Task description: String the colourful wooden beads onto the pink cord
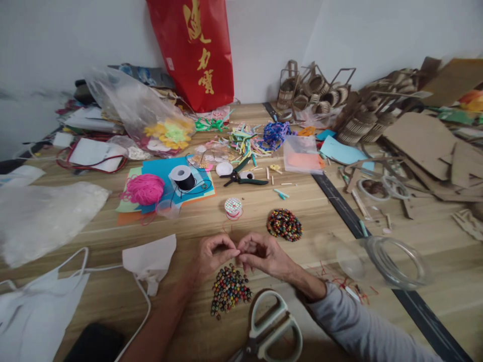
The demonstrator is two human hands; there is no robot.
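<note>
My left hand (216,252) and my right hand (263,254) meet fingertip to fingertip over the table, both pinched closed. What lies between the fingers is too small to make out. Just below them spreads a pile of loose multicoloured beads (230,290). A spool of thread (233,207) stands beyond my hands, a thin red strand trailing from it toward them. To the upper right of my right hand lies a coil of strung beads (285,224). White-handled scissors (269,327) rest nearest me, below the bead pile.
At left are a pink yarn ball (144,189), a black cord spool (182,177) and a plastic bag (49,216). Green-handled pliers (243,177) lie beyond the thread spool. Clear tubing (400,261) and cardboard pieces (418,146) occupy the right. A red bag (211,55) stands against the wall.
</note>
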